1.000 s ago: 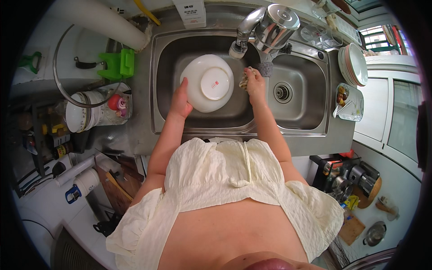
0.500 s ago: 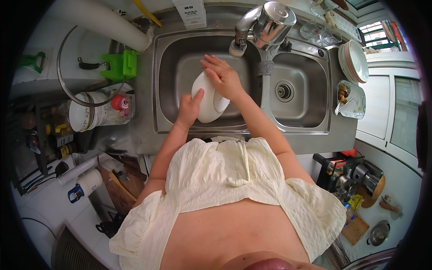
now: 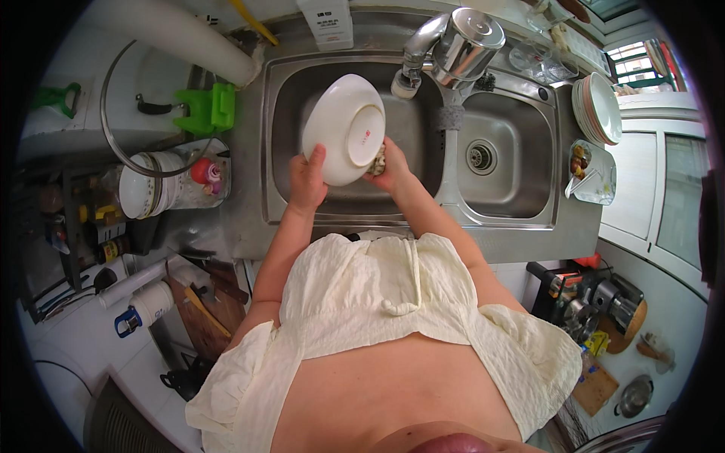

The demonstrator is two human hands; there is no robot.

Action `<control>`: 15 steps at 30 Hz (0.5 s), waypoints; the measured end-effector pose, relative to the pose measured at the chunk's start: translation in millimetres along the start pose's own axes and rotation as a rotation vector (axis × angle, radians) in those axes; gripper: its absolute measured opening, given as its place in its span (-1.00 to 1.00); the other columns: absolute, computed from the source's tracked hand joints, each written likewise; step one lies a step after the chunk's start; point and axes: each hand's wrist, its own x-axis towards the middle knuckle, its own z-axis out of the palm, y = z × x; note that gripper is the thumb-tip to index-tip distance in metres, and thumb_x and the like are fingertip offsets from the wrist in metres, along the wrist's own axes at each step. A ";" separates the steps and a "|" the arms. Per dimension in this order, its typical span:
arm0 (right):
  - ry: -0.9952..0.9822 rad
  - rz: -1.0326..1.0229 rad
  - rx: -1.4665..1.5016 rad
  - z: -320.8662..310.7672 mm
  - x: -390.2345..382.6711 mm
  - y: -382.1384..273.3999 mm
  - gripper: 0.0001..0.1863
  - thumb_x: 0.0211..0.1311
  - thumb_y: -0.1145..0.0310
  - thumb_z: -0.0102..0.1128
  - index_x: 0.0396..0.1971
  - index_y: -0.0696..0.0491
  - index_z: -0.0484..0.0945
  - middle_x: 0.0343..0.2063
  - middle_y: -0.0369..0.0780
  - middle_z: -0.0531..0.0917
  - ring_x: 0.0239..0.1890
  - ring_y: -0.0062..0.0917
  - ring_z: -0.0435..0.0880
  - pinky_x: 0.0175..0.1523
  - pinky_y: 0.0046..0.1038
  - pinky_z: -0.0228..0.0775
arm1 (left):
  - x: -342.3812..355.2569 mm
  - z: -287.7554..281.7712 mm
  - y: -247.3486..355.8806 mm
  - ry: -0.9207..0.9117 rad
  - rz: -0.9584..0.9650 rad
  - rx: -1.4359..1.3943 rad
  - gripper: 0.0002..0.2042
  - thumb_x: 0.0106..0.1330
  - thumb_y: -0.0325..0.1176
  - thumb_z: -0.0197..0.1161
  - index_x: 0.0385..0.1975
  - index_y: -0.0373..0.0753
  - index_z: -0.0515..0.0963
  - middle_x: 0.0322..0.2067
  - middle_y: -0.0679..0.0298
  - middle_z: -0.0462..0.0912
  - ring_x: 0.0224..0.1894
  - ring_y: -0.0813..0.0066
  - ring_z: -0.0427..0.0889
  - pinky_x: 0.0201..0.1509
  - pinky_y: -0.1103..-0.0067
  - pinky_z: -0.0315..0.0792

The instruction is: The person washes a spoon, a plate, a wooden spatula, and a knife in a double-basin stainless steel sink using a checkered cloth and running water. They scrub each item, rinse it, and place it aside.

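Note:
A white dish (image 3: 332,124), shaped like a shallow bowl, is tilted over the large left sink basin (image 3: 415,181). Its underside, with a foot ring and a small red mark, faces up at me. My left hand (image 3: 308,181) grips its near left edge, thumb on the outside and the other fingers hidden beneath. At the dish's right edge, my right hand (image 3: 393,167) is closed around a small mottled beige-and-dark pad (image 3: 379,161), pressed against the rim. Most of the pad is covered by the fingers and the dish.
A chrome faucet (image 3: 411,68) with a metal cylinder (image 3: 472,41) stands behind the basins. Right of the divider lies a smaller basin (image 3: 521,158). Stacked plates (image 3: 600,109) and a tray (image 3: 596,181) stand at the right; bowls (image 3: 140,189) and a green holder (image 3: 215,108) at the left.
The dish has been raised and turned, showing more of its underside. My right hand has come down from its far edge to the right edge, where the mottled pad now shows.

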 end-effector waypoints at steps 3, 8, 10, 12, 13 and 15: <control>0.043 -0.137 -0.065 -8.8 14.6 -8.5 -0.69 0.24 0.17 -0.19 -0.18 0.03 0.42 -0.28 -0.26 0.57 -0.26 -0.49 0.58 -0.13 -0.36 0.45 | -1.9 -14.8 -2.6 -0.188 -0.106 -0.157 -0.63 0.25 -0.18 0.07 -0.20 -0.44 0.45 -0.24 0.17 0.55 -0.20 0.45 0.54 -0.18 0.57 0.43; 0.303 -0.428 -0.715 -9.4 9.9 -36.6 -0.62 0.18 0.14 -0.04 -0.26 0.17 0.52 -0.30 -0.23 0.60 -0.30 -0.47 0.58 -0.12 -0.51 0.37 | 10.3 -21.9 13.8 -0.120 -0.389 -0.202 -0.61 0.25 -0.23 0.07 -0.06 -0.42 0.34 -0.15 0.12 0.50 -0.14 0.37 0.52 -0.09 0.48 0.44; 0.300 -0.542 -0.786 -8.8 16.9 -37.8 -0.61 0.19 0.13 -0.04 -0.22 0.15 0.52 -0.29 -0.22 0.60 -0.23 -0.47 0.57 -0.06 -0.55 0.33 | 10.7 -18.7 12.5 -0.137 -0.362 -0.177 -0.60 0.25 -0.27 0.07 -0.02 -0.41 0.30 -0.14 0.12 0.49 -0.14 0.35 0.53 -0.09 0.45 0.45; 0.276 -0.723 -0.863 -2.1 17.9 -32.6 -0.62 0.20 0.14 -0.05 -0.18 0.12 0.52 -0.26 -0.21 0.60 -0.17 -0.44 0.56 -0.02 -0.56 0.29 | 8.4 -13.0 9.5 -0.152 -0.327 -0.111 -0.61 0.25 -0.28 0.08 -0.02 -0.41 0.30 -0.14 0.11 0.49 -0.14 0.34 0.53 -0.10 0.45 0.46; 0.255 -0.850 -0.902 2.3 18.6 -28.5 -0.63 0.21 0.15 -0.07 -0.15 0.10 0.51 -0.23 -0.20 0.60 -0.14 -0.42 0.55 0.00 -0.56 0.29 | 8.6 -10.5 6.8 -0.127 -0.318 -0.121 -0.61 0.26 -0.28 0.07 -0.02 -0.41 0.30 -0.13 0.12 0.48 -0.13 0.34 0.52 -0.09 0.45 0.45; 0.178 -1.045 -1.093 20.3 2.2 -25.4 -0.66 0.22 0.23 -0.10 -0.08 0.06 0.47 -0.05 -0.15 0.49 0.05 -0.32 0.42 0.10 -0.47 0.22 | 9.8 -7.8 0.6 -0.071 -0.296 -0.144 -0.61 0.27 -0.27 0.05 -0.01 -0.40 0.30 -0.11 0.12 0.47 -0.11 0.34 0.51 -0.07 0.44 0.43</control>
